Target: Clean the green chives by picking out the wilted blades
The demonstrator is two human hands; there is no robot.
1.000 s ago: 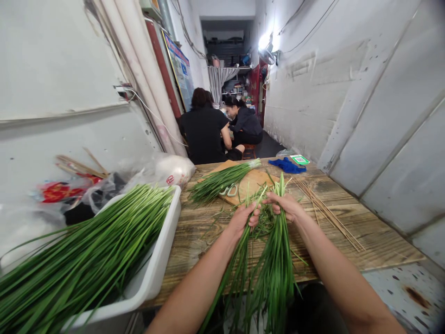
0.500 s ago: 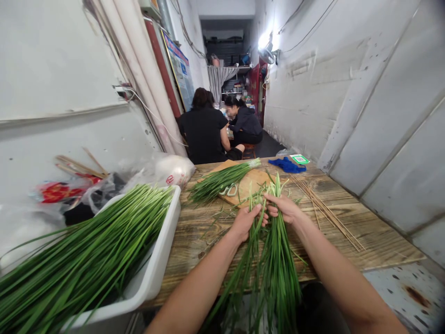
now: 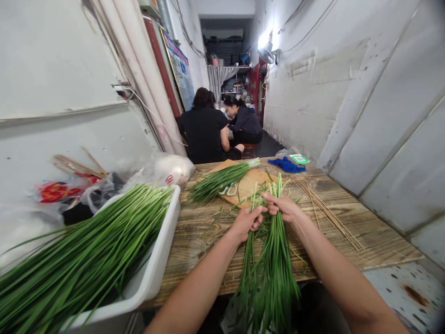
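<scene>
My right hand [image 3: 282,207] is closed around the upper part of a bunch of garlic chives [image 3: 279,260], whose pale stem ends point up and whose green leaves hang over the table's near edge. Beside it on the left, my left hand [image 3: 248,221] grips a few thinner chives [image 3: 248,260], its fingertips close to the right hand. Behind the hands lies a wooden cutting board [image 3: 255,181] strewn with trimmings. A gathered chive bundle [image 3: 224,180] rests across the board, partly covering white-handled scissors [image 3: 229,190].
A white plastic tub [image 3: 153,273] heaped with loose chives [image 3: 104,246] stands at the left. Thin wooden sticks [image 3: 328,213] lie on the table's right side. Farther back are a blue cloth [image 3: 287,164] and a green QR card [image 3: 299,159]. Two people [image 3: 205,127] sit beyond the table.
The thin chives in my left hand have swung right, closer to the main bunch. My left fingers have shifted slightly, and both hands remain over the same part of the table.
</scene>
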